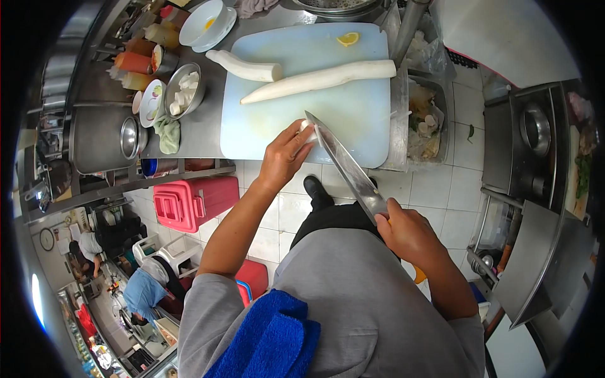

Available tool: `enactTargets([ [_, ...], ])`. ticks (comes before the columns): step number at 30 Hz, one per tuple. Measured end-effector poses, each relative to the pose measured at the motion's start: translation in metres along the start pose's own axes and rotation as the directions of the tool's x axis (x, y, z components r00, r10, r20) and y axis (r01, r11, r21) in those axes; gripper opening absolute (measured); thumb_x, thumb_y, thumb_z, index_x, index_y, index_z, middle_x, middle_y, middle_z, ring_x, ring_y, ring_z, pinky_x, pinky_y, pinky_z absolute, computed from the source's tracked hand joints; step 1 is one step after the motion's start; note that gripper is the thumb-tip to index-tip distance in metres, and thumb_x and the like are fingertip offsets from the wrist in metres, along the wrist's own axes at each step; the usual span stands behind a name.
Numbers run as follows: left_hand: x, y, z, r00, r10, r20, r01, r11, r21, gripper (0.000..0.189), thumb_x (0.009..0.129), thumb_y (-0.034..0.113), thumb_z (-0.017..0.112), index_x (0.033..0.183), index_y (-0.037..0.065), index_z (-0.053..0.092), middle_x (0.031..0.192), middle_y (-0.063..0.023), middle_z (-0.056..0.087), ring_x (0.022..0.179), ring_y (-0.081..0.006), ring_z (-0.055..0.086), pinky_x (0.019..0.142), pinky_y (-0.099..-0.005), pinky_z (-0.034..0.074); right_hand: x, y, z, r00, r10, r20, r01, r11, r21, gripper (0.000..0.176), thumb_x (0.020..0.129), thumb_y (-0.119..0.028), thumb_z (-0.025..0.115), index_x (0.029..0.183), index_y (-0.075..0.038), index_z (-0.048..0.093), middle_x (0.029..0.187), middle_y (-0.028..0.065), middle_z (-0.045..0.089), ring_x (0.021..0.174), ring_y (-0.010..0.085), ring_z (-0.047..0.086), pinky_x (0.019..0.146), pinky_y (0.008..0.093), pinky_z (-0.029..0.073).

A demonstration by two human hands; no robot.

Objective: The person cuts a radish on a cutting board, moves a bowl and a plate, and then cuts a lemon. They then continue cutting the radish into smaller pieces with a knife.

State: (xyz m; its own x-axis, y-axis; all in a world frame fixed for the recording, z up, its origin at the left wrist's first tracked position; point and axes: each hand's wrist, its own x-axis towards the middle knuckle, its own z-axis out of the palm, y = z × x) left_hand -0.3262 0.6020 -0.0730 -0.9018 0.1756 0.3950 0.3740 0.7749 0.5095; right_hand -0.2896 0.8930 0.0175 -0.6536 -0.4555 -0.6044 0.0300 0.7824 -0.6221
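My left hand [287, 151] pinches a small white vegetable piece [307, 130] over the near edge of a pale blue cutting board [252, 132]. Gripped by its handle, a large knife [348, 169] is in my right hand [406, 230]; its blade points up and left, with the tip beside the piece. Farther back on the board lie a long peeled white root [321, 82] and a shorter thick one [246, 67]. Near the board's back edge rests a lemon wedge [348, 39].
Left of the board stand a metal bowl of white chunks [184, 91], a green cloth [167, 134] and stacked white bowls [207, 25]. A scrap bin [428, 120] is at the right. Below left are a pink cooler [195, 201] and people [145, 290] farther off.
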Motion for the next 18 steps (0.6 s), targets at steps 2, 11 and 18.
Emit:
enactTargets([
  [2,-0.001,-0.001,0.001,1.000,-0.015,0.010,0.015,1.000,0.018,0.042,0.075,0.000,0.075,0.116,0.006,0.065,0.118,-0.0186,0.062,0.094,-0.0330,0.066,0.077,-0.0349,0.056,0.003,0.001,0.003,1.000,-0.010,-0.009,0.010,1.000,0.011,0.027,0.094,-0.024,0.052,0.093,0.004,0.049,0.075,0.0243,0.065,0.073,0.0442,0.063,0.069,0.0482,0.048],
  [11,-0.001,-0.002,0.002,1.000,-0.006,-0.008,0.006,0.999,0.043,0.043,0.074,0.002,0.076,0.116,0.007,0.065,0.117,-0.0183,0.062,0.093,-0.0336,0.066,0.077,-0.0360,0.056,0.012,0.003,0.010,0.995,-0.070,-0.064,0.072,0.997,0.030,0.026,0.094,-0.024,0.052,0.092,0.002,0.048,0.074,0.0256,0.063,0.071,0.0460,0.061,0.066,0.0506,0.048],
  [18,0.000,0.002,-0.001,1.000,-0.019,-0.009,0.020,0.997,0.075,0.041,0.075,0.005,0.076,0.115,0.007,0.066,0.115,-0.0186,0.062,0.093,-0.0339,0.066,0.077,-0.0369,0.056,-0.005,0.018,0.004,1.000,0.017,0.011,-0.018,0.990,0.140,0.032,0.094,-0.030,0.051,0.094,0.002,0.049,0.071,0.0255,0.063,0.071,0.0456,0.062,0.068,0.0508,0.048],
])
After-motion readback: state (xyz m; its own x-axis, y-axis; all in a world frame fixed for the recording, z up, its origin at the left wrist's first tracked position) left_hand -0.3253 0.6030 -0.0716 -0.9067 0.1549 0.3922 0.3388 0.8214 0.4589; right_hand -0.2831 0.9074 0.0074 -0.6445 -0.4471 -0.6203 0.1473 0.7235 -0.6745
